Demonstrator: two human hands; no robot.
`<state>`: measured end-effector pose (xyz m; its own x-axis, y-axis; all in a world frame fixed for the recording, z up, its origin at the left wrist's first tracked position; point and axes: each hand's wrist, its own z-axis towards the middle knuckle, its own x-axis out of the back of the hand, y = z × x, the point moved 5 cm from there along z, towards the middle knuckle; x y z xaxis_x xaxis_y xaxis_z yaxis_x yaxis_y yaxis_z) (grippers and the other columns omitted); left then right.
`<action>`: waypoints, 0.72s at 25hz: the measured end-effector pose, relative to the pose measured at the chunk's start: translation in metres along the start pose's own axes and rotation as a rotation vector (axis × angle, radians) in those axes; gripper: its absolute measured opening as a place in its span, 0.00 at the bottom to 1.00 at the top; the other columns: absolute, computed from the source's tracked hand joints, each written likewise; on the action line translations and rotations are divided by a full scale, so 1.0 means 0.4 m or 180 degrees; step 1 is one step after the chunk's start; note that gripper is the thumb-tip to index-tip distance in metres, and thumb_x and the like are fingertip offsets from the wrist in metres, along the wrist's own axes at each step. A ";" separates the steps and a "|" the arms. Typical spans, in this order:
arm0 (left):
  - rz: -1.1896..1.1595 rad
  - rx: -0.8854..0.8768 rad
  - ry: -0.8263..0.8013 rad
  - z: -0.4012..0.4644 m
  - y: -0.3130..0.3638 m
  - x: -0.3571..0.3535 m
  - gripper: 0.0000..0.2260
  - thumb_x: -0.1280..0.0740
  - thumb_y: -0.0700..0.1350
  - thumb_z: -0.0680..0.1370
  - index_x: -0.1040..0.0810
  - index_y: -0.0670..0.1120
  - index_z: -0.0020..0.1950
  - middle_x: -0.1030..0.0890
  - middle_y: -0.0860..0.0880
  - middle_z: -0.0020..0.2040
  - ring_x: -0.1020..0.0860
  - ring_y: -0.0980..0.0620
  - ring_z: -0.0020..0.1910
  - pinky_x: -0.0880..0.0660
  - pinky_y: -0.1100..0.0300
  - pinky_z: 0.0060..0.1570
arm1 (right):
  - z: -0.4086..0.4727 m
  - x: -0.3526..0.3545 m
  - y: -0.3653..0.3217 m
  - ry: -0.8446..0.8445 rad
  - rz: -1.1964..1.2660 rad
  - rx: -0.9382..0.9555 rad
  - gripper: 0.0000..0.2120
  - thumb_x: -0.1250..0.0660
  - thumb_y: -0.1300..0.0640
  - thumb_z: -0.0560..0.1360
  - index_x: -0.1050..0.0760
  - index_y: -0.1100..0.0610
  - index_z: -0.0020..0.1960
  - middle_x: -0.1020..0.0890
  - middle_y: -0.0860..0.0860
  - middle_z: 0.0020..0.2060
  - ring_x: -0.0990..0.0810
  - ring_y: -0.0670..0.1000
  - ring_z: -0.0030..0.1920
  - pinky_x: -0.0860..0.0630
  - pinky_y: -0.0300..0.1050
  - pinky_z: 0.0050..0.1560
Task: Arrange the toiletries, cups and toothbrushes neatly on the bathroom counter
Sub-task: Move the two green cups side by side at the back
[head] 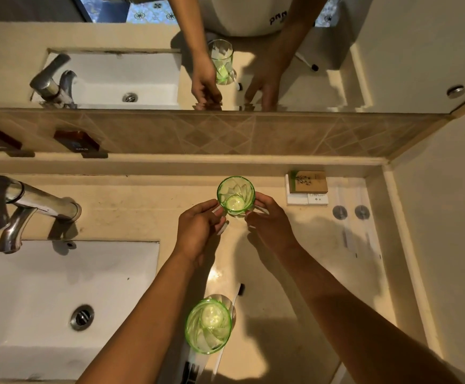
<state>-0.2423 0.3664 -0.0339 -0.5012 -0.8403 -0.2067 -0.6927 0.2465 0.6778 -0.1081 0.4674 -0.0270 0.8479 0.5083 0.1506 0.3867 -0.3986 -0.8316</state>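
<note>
Beige counter [148, 206] with a white sink [45, 300] set into its left part and a faucet [26, 206] behind the sink. Far cup [235, 195], green glass, upright near the back edge. Near cup [208, 325], same kind, at the front, a toothbrush [238, 295] beside it. Right rear: a brown box [310, 182] on a white box [307, 199]. Further right, two clear wrapped items [350, 217] lie side by side.

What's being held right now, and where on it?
Both hands, left hand and right hand, grip the far green glass cup by its lower sides, near the base.
</note>
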 end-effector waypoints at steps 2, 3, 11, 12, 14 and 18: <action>0.0007 -0.0032 -0.0035 0.024 0.011 -0.009 0.19 0.38 0.27 0.77 0.21 0.36 0.65 0.15 0.40 0.57 0.15 0.46 0.56 0.19 0.51 0.60 | 0.028 -0.007 -0.008 -0.0044 0.0149 0.0007 0.25 0.31 0.66 0.71 0.24 0.50 0.66 0.19 0.51 0.62 0.18 0.50 0.53 0.20 0.52 0.56; 0.0005 -0.0046 -0.0057 0.034 0.015 -0.013 0.19 0.37 0.27 0.76 0.20 0.37 0.65 0.14 0.41 0.56 0.15 0.47 0.56 0.19 0.49 0.62 | 0.040 -0.011 -0.012 -0.0062 0.0195 0.0005 0.25 0.31 0.66 0.71 0.24 0.50 0.66 0.19 0.51 0.62 0.18 0.50 0.54 0.19 0.49 0.52; -0.0006 -0.0100 -0.0136 0.091 0.030 -0.027 0.17 0.35 0.29 0.77 0.19 0.38 0.63 0.14 0.41 0.56 0.15 0.48 0.57 0.21 0.45 0.64 | 0.092 -0.012 -0.024 0.0055 0.0309 0.0079 0.25 0.32 0.67 0.71 0.23 0.49 0.65 0.18 0.49 0.58 0.16 0.47 0.48 0.18 0.51 0.49; 0.0002 -0.0103 -0.0139 0.095 0.031 -0.026 0.16 0.35 0.30 0.77 0.18 0.38 0.63 0.14 0.41 0.55 0.15 0.48 0.57 0.21 0.45 0.64 | 0.093 -0.013 -0.026 0.0063 0.0354 0.0067 0.24 0.32 0.67 0.71 0.23 0.50 0.65 0.18 0.49 0.58 0.16 0.46 0.46 0.19 0.50 0.47; 0.0007 -0.0092 -0.0126 0.093 0.033 -0.026 0.16 0.36 0.30 0.77 0.18 0.39 0.62 0.13 0.42 0.54 0.15 0.47 0.57 0.21 0.45 0.64 | 0.092 -0.013 -0.030 0.0059 0.0436 0.0045 0.24 0.33 0.68 0.72 0.24 0.51 0.65 0.19 0.50 0.58 0.17 0.46 0.45 0.21 0.51 0.44; 0.0202 -0.0145 -0.0030 0.056 0.038 -0.006 0.14 0.34 0.32 0.77 0.19 0.39 0.62 0.15 0.40 0.57 0.16 0.42 0.58 0.19 0.46 0.61 | 0.059 0.000 -0.008 0.0033 0.0477 -0.0080 0.23 0.31 0.66 0.73 0.26 0.51 0.65 0.21 0.46 0.59 0.19 0.49 0.55 0.21 0.39 0.44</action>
<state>-0.2632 0.3829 -0.0389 -0.5486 -0.8189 -0.1687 -0.6351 0.2768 0.7212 -0.1176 0.4865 -0.0370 0.9005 0.4338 0.0313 0.2642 -0.4885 -0.8316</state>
